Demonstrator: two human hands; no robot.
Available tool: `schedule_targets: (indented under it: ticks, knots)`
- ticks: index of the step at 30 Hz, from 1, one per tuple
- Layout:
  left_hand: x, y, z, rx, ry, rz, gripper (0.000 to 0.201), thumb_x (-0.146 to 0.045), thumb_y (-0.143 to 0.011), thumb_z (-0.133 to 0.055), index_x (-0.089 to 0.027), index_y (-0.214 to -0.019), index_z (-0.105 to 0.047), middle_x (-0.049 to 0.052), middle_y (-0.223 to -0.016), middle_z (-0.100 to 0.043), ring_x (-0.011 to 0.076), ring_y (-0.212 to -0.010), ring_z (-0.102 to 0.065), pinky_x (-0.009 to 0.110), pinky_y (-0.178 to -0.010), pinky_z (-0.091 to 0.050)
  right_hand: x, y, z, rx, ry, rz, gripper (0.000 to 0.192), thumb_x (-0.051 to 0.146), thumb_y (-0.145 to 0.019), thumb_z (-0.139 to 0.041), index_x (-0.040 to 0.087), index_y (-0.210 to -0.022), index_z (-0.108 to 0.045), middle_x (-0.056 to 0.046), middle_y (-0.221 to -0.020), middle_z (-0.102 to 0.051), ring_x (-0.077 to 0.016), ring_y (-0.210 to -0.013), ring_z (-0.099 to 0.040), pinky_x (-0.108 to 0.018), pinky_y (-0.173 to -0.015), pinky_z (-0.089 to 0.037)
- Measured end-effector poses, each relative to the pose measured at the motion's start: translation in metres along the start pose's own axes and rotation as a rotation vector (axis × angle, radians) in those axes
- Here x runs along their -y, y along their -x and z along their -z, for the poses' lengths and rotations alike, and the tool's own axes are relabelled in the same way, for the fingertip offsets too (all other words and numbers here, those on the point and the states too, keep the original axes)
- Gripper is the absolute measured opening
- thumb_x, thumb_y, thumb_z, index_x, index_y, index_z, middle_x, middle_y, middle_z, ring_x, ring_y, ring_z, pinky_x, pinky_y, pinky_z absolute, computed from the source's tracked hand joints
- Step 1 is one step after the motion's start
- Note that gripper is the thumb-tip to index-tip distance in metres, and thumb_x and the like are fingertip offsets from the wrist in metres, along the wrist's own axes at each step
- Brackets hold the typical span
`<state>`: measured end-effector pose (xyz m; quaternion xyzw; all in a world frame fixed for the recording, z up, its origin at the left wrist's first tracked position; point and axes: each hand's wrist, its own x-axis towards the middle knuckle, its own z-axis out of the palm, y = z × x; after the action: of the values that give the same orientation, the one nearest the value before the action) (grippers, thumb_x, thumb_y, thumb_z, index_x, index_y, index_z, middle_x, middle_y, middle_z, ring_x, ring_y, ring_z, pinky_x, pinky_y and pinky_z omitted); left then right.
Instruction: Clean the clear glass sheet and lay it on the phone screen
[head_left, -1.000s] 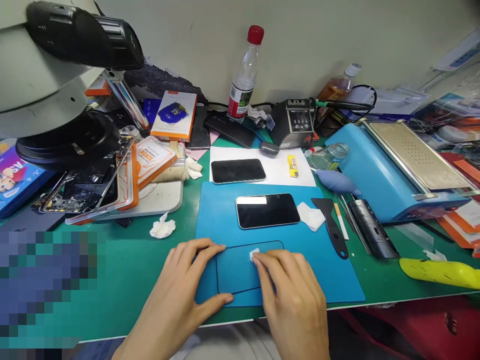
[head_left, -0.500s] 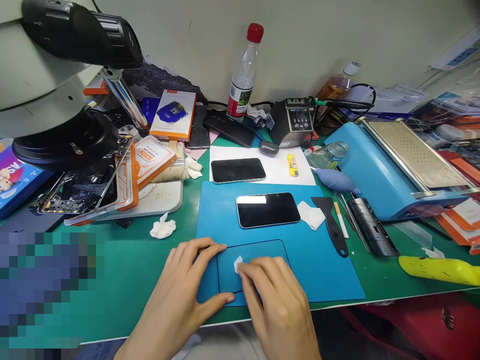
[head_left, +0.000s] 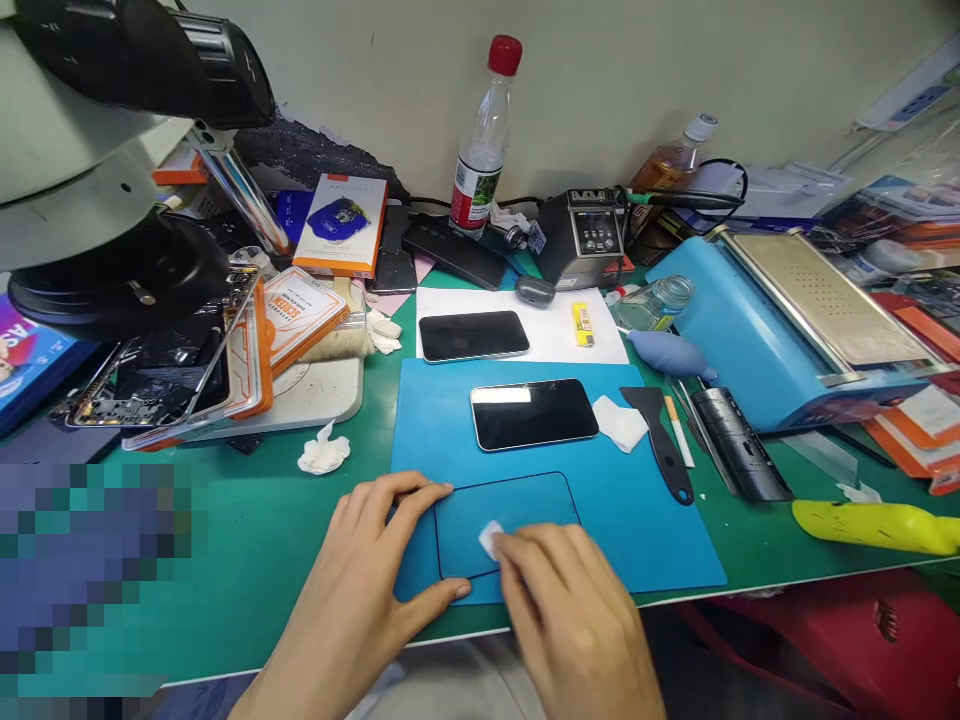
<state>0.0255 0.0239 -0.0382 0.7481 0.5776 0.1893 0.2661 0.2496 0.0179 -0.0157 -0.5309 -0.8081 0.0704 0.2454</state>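
A clear screen protector with a black border (head_left: 517, 505) lies on the blue mat (head_left: 652, 540) near the table's front edge. My left hand (head_left: 367, 590) steadies its left end, thumb at the near edge and fingers at the far corner. My right hand (head_left: 570, 610) presses a small white wipe (head_left: 490, 538) onto the glass with its fingertips. A phone with a dark screen (head_left: 534, 413) rests on the mat just beyond, and a folded white cloth (head_left: 619, 422) lies beside it.
A second dark phone (head_left: 472, 335) lies on white paper with a yellow lighter (head_left: 581, 325). A black scraper (head_left: 660, 440) lies right of the mat, a blue machine (head_left: 787, 320) farther right. A microscope (head_left: 112, 150) looms at left; a water bottle (head_left: 480, 140) stands at the wall.
My right hand slid the wipe left across the protector, then a little back right and toward me. The left hand stayed put.
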Motion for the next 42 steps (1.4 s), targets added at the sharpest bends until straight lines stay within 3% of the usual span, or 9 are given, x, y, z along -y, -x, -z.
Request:
schedule_targets:
  ticks: [4,10,17,20,25,30,35,42]
  knots:
    - [-0.005,0.001,-0.002,-0.023,-0.031,0.041,0.067,-0.036,-0.094,-0.079,-0.043,-0.152,-0.046,0.006,-0.141,-0.054,0.035,-0.127,-0.058,0.058,-0.105,-0.051,-0.013,-0.001,0.006,-0.053,0.097,-0.064,0.013,0.017,-0.11,-0.055,0.018,-0.109,-0.068,-0.006,-0.096,-0.068,-0.0217,-0.088,-0.057,-0.036,-0.078,-0.043]
    - [-0.006,0.0,-0.003,-0.06,-0.063,0.009,0.068,-0.032,-0.092,-0.078,-0.04,-0.152,-0.047,0.006,-0.139,-0.055,0.0337,-0.125,-0.059,0.057,-0.106,-0.051,0.007,-0.002,-0.006,-0.008,-0.012,0.008,0.015,0.015,-0.109,-0.056,0.02,-0.114,-0.069,-0.003,-0.096,-0.068,-0.0185,-0.082,-0.057,-0.035,-0.075,-0.044]
    - [0.003,0.004,-0.003,-0.043,-0.087,-0.013,0.079,-0.053,-0.093,-0.082,-0.046,-0.161,-0.043,0.007,-0.142,-0.059,0.0363,-0.124,-0.061,0.055,-0.101,-0.053,-0.025,0.004,0.019,-0.114,-0.014,-0.144,0.007,0.022,-0.108,-0.063,0.023,-0.109,-0.07,-0.004,-0.106,-0.072,-0.0189,-0.102,-0.064,-0.032,-0.087,-0.052]
    - [0.004,0.003,-0.002,-0.033,-0.078,-0.04,0.08,-0.054,-0.096,-0.078,-0.046,-0.164,-0.037,0.007,-0.141,-0.06,0.0356,-0.122,-0.062,0.054,-0.099,-0.054,-0.026,0.007,0.017,-0.129,0.016,-0.094,0.013,0.014,-0.106,-0.064,0.02,-0.116,-0.071,-0.005,-0.113,-0.074,-0.019,-0.105,-0.066,-0.033,-0.092,-0.052]
    - [0.001,0.001,-0.001,-0.068,-0.094,-0.06,0.061,-0.042,-0.1,-0.073,-0.04,-0.154,-0.046,0.007,-0.141,-0.06,0.0348,-0.124,-0.06,0.053,-0.1,-0.052,-0.02,0.009,0.008,-0.121,0.17,0.01,0.031,0.003,-0.103,-0.063,0.018,-0.129,-0.072,-0.007,-0.11,-0.076,-0.0198,-0.096,-0.065,-0.035,-0.085,-0.049]
    - [-0.001,0.002,-0.002,-0.076,-0.114,-0.072,0.056,-0.04,-0.099,-0.074,-0.038,-0.15,-0.049,0.007,-0.14,-0.058,0.034,-0.124,-0.06,0.052,-0.099,-0.05,-0.018,0.008,0.005,-0.065,0.256,0.013,0.033,0.0,-0.105,-0.056,0.013,-0.13,-0.073,-0.009,-0.106,-0.074,-0.0209,-0.091,-0.06,-0.036,-0.08,-0.048]
    - [-0.001,0.0,-0.004,-0.101,-0.137,-0.094,0.057,-0.039,-0.097,-0.076,-0.034,-0.148,-0.05,0.008,-0.139,-0.058,0.0342,-0.124,-0.059,0.052,-0.1,-0.048,-0.002,0.007,0.0,-0.071,0.326,0.099,0.032,-0.003,-0.103,-0.053,0.005,-0.13,-0.071,-0.012,-0.105,-0.074,-0.0227,-0.091,-0.058,-0.038,-0.08,-0.047]
    - [-0.001,-0.001,-0.003,-0.111,-0.127,-0.111,0.057,-0.037,-0.097,-0.077,-0.032,-0.147,-0.051,0.008,-0.139,-0.06,0.0327,-0.123,-0.061,0.05,-0.101,-0.046,0.014,0.009,0.0,0.009,0.329,0.236,0.035,0.003,-0.106,-0.047,0.005,-0.13,-0.072,-0.013,-0.106,-0.076,-0.0229,-0.091,-0.062,-0.037,-0.078,-0.049]
